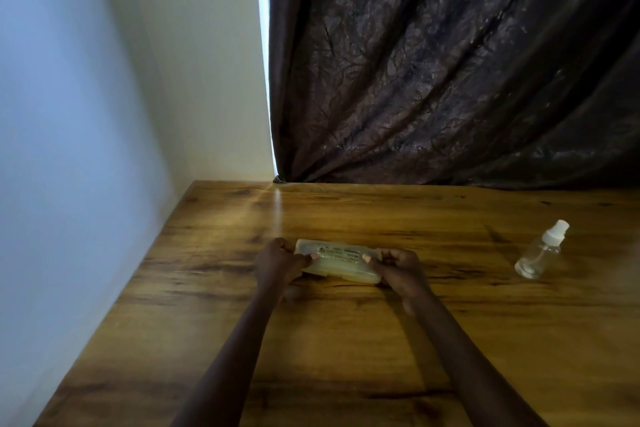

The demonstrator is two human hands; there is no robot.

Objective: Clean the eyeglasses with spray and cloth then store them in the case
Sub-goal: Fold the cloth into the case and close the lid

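— Holding the case (337,262) at both ends like that, why?
— It lies flat on the wooden table (346,340), lid shut; the left hand (277,262) and right hand (401,265) each close fingers and thumb on an end, probably to steady it for opening or pressing closed. No glasses or cloth are visible.
— Any writing?
— Dark print on the lid; it seems to begin "GOUTH", the rest blurred.
— And the spray bottle (539,251)?
— Upright, well apart to the right, untouched, before the dark curtain (450,62).
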